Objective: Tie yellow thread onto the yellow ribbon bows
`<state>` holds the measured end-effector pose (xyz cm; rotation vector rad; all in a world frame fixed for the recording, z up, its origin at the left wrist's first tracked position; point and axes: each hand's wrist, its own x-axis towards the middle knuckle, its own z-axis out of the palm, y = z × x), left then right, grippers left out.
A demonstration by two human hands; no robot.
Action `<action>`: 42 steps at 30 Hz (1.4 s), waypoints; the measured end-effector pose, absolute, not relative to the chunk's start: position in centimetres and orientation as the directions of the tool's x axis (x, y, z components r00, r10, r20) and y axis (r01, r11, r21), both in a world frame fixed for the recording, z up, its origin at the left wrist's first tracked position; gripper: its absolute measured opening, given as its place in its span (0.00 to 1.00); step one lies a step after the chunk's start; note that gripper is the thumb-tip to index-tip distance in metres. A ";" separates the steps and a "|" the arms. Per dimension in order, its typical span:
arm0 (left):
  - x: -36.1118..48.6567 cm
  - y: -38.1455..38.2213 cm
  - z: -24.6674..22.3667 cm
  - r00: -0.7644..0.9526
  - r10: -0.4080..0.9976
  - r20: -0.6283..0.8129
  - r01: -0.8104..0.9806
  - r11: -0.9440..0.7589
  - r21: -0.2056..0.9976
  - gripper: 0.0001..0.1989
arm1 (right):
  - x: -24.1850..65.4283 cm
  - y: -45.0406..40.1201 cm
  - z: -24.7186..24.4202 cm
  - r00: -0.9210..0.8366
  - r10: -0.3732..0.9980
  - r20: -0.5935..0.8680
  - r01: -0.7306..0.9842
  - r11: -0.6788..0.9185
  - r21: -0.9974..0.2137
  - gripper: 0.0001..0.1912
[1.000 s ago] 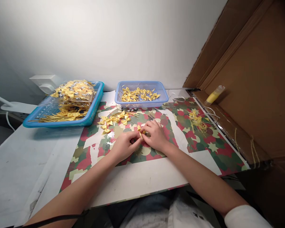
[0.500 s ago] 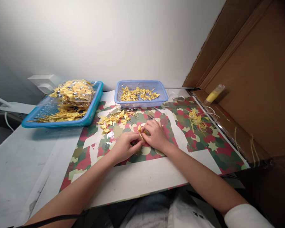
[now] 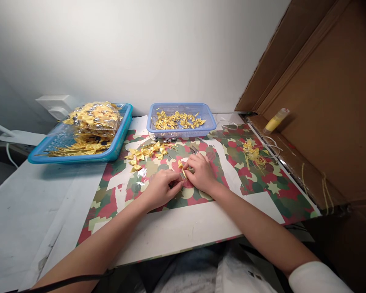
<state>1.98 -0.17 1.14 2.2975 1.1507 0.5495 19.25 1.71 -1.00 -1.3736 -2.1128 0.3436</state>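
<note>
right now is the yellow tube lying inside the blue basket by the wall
No, the yellow tube is on the cardboard at the right, well apart from the blue basket.

A small yellow ribbon bow (image 3: 180, 164) with a thin gold stem lies low over the patterned worktop (image 3: 225, 162), its lower part between the two hands' fingertips (image 3: 184, 171), partly hidden.

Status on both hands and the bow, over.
Right hand pinching yellow bow near its stem. Left hand close beside, grip unclear. Loose bows off to the left, slim tool just beyond right hand; neither blocking.
</note>
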 end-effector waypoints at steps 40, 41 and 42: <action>1.6 0.6 0.9 0.419 0.907 0.048 0.651 -0.336 0.681 0.14 | 19.5 0.6 -0.3 -0.261 0.885 0.385 0.702 0.448 -0.554 0.05; 1.5 0.6 0.9 0.414 0.909 0.043 0.626 -0.319 0.711 0.14 | 19.5 0.6 -0.2 -0.267 0.882 0.388 0.703 0.453 -0.548 0.04; 1.5 0.6 1.0 0.408 0.912 0.038 0.596 -0.298 0.746 0.14 | 19.6 0.6 -0.1 -0.268 0.881 0.389 0.711 0.454 -0.537 0.04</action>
